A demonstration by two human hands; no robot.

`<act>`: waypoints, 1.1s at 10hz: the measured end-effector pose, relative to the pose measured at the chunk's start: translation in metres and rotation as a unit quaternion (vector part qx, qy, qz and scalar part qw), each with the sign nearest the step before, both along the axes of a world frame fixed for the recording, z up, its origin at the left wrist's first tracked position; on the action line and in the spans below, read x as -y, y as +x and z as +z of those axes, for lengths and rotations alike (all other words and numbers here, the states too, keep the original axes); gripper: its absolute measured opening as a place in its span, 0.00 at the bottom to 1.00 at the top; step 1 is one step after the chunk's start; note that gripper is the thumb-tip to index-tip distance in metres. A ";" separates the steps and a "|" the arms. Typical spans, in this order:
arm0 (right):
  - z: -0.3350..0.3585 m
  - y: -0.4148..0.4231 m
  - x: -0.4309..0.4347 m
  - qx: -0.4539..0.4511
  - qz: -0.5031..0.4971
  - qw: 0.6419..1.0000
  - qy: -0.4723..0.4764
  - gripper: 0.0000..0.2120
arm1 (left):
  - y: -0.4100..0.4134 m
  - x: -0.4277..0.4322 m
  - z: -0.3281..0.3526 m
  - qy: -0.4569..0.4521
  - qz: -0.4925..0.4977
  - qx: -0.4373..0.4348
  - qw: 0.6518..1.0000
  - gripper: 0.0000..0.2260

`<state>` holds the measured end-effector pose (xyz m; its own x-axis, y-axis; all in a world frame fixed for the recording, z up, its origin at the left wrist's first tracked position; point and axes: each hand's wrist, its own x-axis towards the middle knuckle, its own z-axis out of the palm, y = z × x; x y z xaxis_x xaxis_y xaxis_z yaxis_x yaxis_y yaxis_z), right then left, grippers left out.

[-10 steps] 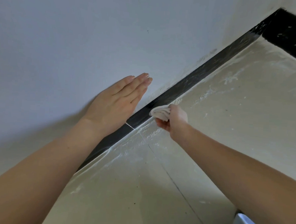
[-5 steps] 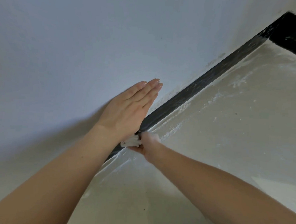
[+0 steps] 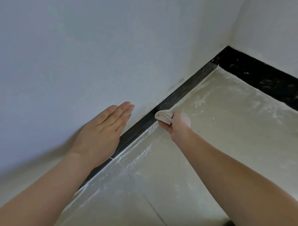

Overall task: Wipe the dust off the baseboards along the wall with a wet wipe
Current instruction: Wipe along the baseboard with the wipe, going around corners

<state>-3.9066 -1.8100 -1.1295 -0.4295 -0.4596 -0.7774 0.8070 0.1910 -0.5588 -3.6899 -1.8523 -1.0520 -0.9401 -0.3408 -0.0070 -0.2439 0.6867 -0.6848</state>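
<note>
— How far are we?
— Our right hand (image 3: 176, 124) grips the folded wet wipe (image 3: 163, 116) against the black baseboard (image 3: 180, 92); our left hand (image 3: 102, 131) lies flat, fingers straight, on the wall (image 3: 78, 57).
— What's left?
— Likely the dusty stretch to the corner, then the far baseboard (image 3: 267, 81)

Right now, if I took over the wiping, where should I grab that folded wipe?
Probably grip the bunched end of the wet wipe, coming from the floor side, as the right hand does. It is folded into a thick pad whose free end presses on the black baseboard, so keep your grip behind it, away from the wall.
</note>
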 end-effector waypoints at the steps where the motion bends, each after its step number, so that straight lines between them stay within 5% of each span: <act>1: 0.009 0.032 -0.010 0.017 0.169 0.982 0.086 0.08 | -0.008 0.004 -0.005 -0.003 -0.021 -0.014 1.000 0.28; 2: 0.019 0.053 -0.003 0.073 0.242 0.966 0.055 0.10 | -0.008 0.005 -0.011 0.000 -0.025 -0.022 0.999 0.28; 5: 0.012 -0.038 0.027 -0.014 0.031 0.999 -0.041 0.16 | -0.004 -0.001 -0.010 -0.009 -0.007 0.050 0.999 0.26; 6: 0.027 -0.049 0.008 -0.027 -0.010 0.999 -0.030 0.09 | -0.009 0.000 -0.015 0.005 0.001 -0.028 1.000 0.27; 7: 0.022 -0.035 -0.006 -0.023 0.061 0.998 0.023 0.09 | -0.015 0.001 -0.023 0.049 0.007 -0.084 0.995 0.27; 9: -0.007 0.074 -0.024 0.100 0.326 0.940 0.033 0.07 | -0.020 0.003 -0.026 0.040 -0.014 -0.076 0.996 0.27; 11: -0.021 0.072 0.001 0.122 0.236 0.964 -0.006 0.11 | -0.020 0.002 -0.026 0.056 -0.008 -0.075 0.996 0.27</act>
